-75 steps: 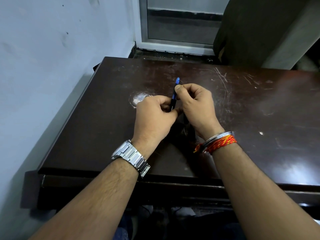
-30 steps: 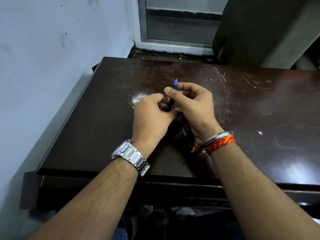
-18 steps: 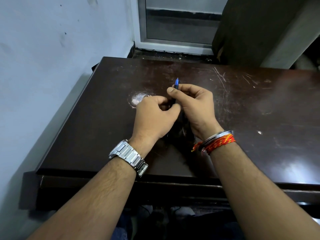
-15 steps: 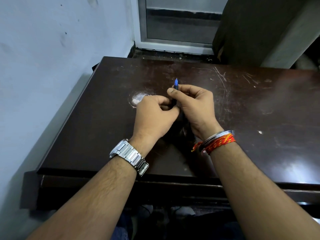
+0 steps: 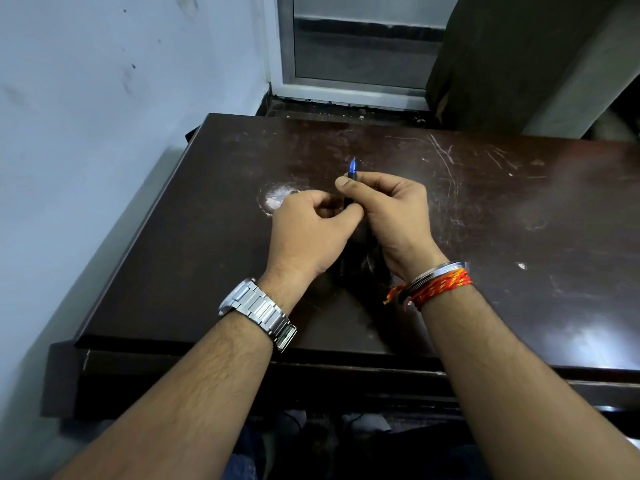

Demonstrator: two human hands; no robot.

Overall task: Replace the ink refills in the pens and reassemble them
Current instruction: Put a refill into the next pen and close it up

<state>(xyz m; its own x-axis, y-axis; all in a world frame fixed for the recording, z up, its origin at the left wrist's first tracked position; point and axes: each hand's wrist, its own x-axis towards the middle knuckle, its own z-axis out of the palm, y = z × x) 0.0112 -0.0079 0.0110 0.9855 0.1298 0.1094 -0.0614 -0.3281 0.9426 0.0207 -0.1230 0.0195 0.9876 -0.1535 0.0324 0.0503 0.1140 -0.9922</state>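
A dark pen with a blue pointed tip stands nearly upright between both hands, above the middle of the dark wooden table. My right hand pinches its upper part between thumb and fingers, just below the blue tip. My left hand is closed around the lower part, which the fingers hide. The two hands touch each other.
A pale worn patch marks the tabletop just left of my left hand. A blue-grey wall runs along the table's left edge. A window frame and a dark curtain stand behind the far edge.
The pen has slid down through my right hand's grip, so less of the barrel shows below the blue tip. Both hands have stayed close together in the same spot.
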